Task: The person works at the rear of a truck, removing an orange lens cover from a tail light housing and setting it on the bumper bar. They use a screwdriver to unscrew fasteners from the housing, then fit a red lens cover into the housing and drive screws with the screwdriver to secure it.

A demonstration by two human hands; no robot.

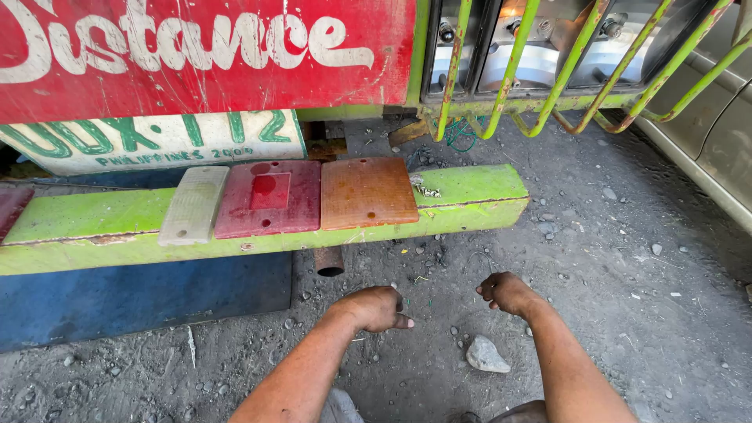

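Observation:
Both my forearms reach down over gravelly ground behind a vehicle. My left hand (pixel 377 308) is curled loosely, knuckles up, thumb sticking out, just below a rusty pipe end (pixel 329 262). My right hand (pixel 506 292) is also curled, fingers folded in, close to the dirt; whether it pinches something small I cannot tell. Three lamp lenses lie side by side on the green bumper (pixel 86 215): a white lens (pixel 193 205), a red lens (pixel 269 198) and an orange lens (pixel 368 193). Neither hand touches them.
A grey stone (pixel 486 355) lies between my arms. A green rusty guard of bars (pixel 548 78) covers the open lamp housing at top right. A red painted panel (pixel 204 55) and a plate sit above the bumper; a blue mat (pixel 133 301) lies below left.

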